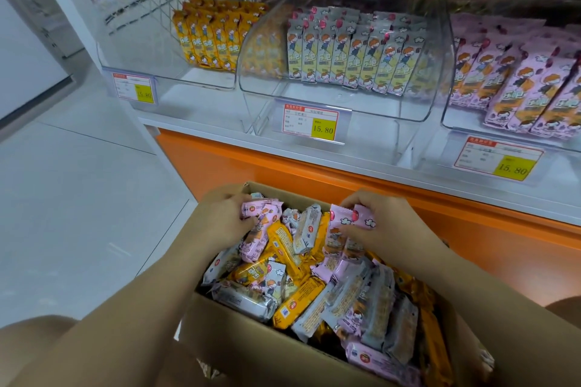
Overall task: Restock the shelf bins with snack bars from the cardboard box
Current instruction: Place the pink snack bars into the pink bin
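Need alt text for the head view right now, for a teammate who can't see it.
Both hands reach into an open cardboard box of mixed snack bars: the left hand and right hand each grip pink bars. Above, three clear shelf bins hold yellow bars, grey bars and pink bars.

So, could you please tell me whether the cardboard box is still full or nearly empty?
Full: the cardboard box is heaped to its rim with mixed pink, yellow and grey snack bars.

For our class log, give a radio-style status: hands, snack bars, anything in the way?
Left hand and right hand each gripping pink bars in cardboard box. Pink bin on the right part-filled. Nothing blocking.
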Available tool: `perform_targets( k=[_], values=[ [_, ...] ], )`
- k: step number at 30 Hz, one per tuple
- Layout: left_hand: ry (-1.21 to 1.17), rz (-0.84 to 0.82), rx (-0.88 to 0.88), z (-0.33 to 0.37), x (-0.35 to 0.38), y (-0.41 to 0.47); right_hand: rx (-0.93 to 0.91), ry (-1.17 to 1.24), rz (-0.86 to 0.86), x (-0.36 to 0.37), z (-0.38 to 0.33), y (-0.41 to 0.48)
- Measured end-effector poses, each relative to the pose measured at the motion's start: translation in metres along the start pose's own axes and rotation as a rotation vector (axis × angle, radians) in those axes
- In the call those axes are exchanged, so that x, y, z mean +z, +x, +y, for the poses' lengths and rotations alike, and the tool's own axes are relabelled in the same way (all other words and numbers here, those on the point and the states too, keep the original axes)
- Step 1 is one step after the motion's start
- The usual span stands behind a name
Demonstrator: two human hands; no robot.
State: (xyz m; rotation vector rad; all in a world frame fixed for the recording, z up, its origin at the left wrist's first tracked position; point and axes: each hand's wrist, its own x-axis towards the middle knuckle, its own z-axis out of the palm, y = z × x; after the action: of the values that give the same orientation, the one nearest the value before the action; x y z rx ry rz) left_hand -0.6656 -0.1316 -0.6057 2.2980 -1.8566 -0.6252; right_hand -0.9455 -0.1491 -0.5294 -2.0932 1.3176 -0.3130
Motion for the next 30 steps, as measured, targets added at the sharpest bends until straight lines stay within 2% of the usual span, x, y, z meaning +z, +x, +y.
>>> perform_targets(
  k=[4,8,16,20,24,30],
  values=[
    [0.039,0.094,-0.027,0.0,0.01,0.007,-0.002,-0.007,-0.007,-0.001,0.001,0.0],
    [-0.133,0.182,-0.033,0.01,0.003,0.001,-0.006,0.022,0.017,-0.007,0.001,-0.002],
    [-0.54,0.127,0.114,0.043,-0.046,-0.051,-0.032,0.094,0.067,-0.039,-0.01,-0.021],
    [-0.817,0.055,0.14,0.074,-0.074,-0.071,-0.1,0.11,0.112,-0.064,-0.025,-0.039],
    [-0.826,-0.033,0.16,0.109,-0.099,-0.082,-0.162,0.05,0.146,-0.094,-0.036,-0.058],
    [-0.639,0.047,0.204,0.154,-0.123,-0.084,-0.189,0.03,0.204,-0.137,-0.037,-0.091]
  ],
)
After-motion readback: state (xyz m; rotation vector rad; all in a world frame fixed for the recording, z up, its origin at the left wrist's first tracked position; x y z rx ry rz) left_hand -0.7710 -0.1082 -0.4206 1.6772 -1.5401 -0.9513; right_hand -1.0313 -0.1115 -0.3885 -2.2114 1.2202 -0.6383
